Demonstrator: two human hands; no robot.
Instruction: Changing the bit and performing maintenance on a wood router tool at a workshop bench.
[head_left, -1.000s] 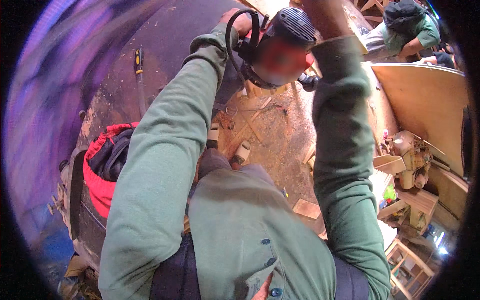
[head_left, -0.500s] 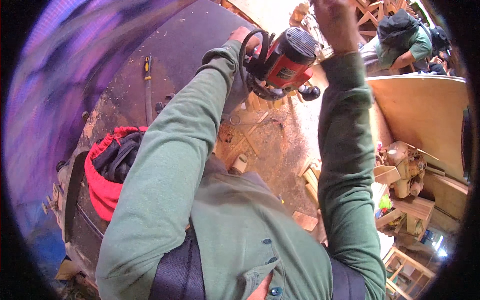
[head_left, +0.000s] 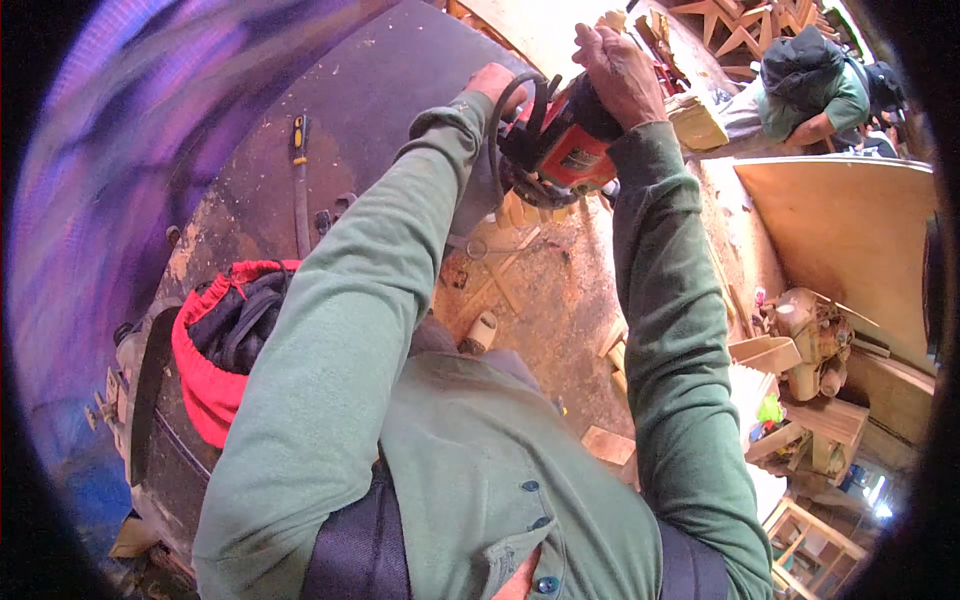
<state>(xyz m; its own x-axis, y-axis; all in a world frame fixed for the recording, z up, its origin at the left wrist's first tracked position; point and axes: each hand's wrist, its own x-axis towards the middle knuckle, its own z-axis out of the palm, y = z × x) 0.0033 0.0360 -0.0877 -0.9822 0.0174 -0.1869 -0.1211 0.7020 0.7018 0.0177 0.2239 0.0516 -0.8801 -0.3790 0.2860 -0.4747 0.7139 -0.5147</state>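
A red and black router [head_left: 574,155] stands at the upper middle, its black cord looping on its left side. My left hand [head_left: 497,84] is closed at the router's far left side; the cord partly hides its fingers. My right hand [head_left: 622,75] lies across the router's vented top in this view and covers most of it. Its fingers are bent and drawn together. Whether they press on the housing or pinch something small, I cannot make out. The router's right knob is mostly behind my right wrist.
A dark tabletop [head_left: 400,60] spreads left, with a yellow-handled tool [head_left: 300,150] and a red drawstring bag [head_left: 195,340] holding dark items. A plywood sheet [head_left: 850,240] stands at right. Wood pieces and sawdust litter the floor. Another person [head_left: 815,95] bends over at upper right.
My right hand has come down and left, from beyond the router onto its top in view. The left hand stays at the router with little movement.
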